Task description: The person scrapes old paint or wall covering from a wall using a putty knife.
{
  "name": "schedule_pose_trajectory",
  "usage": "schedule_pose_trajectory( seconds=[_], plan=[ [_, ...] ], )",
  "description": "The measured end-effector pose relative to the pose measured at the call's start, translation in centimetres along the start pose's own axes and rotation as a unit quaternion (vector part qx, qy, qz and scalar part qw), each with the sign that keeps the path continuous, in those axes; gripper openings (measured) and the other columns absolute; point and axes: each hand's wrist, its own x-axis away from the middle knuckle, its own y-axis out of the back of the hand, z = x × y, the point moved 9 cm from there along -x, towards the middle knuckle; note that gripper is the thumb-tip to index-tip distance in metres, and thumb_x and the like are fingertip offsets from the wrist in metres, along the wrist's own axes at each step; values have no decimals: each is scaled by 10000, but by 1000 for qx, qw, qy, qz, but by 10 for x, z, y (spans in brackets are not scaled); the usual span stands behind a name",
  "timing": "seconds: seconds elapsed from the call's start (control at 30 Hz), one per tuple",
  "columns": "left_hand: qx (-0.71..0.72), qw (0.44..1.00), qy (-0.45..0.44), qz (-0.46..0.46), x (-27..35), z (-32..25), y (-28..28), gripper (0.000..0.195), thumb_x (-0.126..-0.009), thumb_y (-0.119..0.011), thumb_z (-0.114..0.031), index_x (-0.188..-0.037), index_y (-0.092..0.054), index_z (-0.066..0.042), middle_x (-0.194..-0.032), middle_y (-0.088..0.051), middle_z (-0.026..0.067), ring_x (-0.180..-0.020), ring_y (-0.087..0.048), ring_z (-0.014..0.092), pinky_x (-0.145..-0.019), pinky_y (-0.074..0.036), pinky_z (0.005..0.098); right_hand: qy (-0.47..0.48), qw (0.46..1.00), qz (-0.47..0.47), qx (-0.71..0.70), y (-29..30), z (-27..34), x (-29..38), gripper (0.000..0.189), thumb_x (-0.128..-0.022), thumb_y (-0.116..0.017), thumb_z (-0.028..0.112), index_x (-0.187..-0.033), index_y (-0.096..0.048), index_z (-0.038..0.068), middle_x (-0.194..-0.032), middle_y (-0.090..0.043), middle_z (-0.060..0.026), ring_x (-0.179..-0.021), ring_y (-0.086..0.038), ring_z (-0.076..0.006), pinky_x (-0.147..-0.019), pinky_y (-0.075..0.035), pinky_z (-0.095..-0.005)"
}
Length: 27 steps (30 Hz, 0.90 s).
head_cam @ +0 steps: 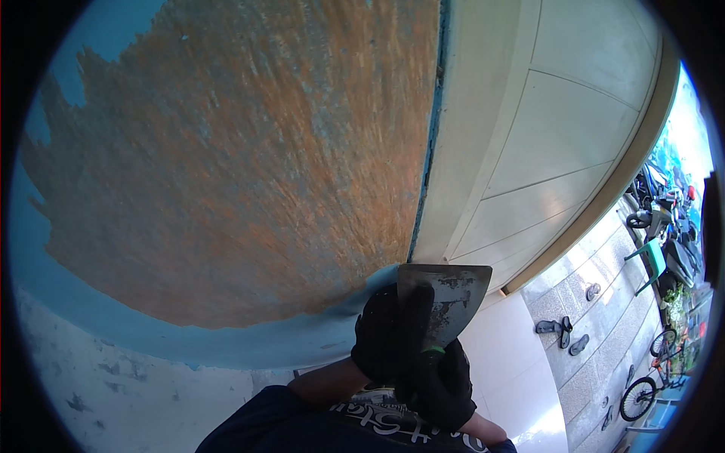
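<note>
A broad-bladed paint scraper (461,294) with a stained metal blade is held in front of my chest, its wide edge pointing away from me. Around its green handle, my right hand (444,388) is closed in a black glove. My left hand (382,331), also black-gloved, grips the left side of the blade, one finger lying along the metal. Beyond the hands is a wall with a large scraped patch (272,170), orange-brown and grey. Blue paint (226,342) with ragged edges borders this patch. The blade's edge overlaps the foot of the door frame in view; contact cannot be told.
A cream panelled door (561,130) and its frame (464,113) adjoin the wall. Several sandals (565,331) lie on the paving. Farther right are a green plastic stool (654,260), motorcycles (657,218) and a bicycle (640,396). White tiles (510,357) cover the nearby floor.
</note>
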Motion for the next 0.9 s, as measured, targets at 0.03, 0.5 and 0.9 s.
schedule_pose_trajectory(
  seconds=[0.03,0.5,0.9],
  plan=[
    [-15,1000,2,3,0,0,-1,672,-817,-673,-226,-1408,-408,-47,-1035,-593,207,-863,-595,366,-639,-470,517,1,1000,0,-16,1,0,0,355,-946,-536,56,-1278,-413,28,-916,-630,-107,-702,-656,-165,-584,-530,-271],
    [-10,1000,-6,-6,-3,-2,4,560,-813,-659,-216,-1316,-490,-36,-956,-619,199,-782,-607,373,-613,-466,510,-18,1000,15,9,3,-8,4,355,-942,-543,58,-1270,-414,16,-893,-619,-82,-700,-625,-128,-581,-510,-266],
    [-40,999,-5,-24,3,2,-5,647,-817,-659,-234,-1391,-425,-49,-998,-593,234,-819,-600,391,-641,-461,521,-29,999,5,-13,-1,-4,1,349,-933,-559,64,-1252,-427,15,-905,-624,-90,-701,-629,-131,-584,-517,-264]
  ],
)
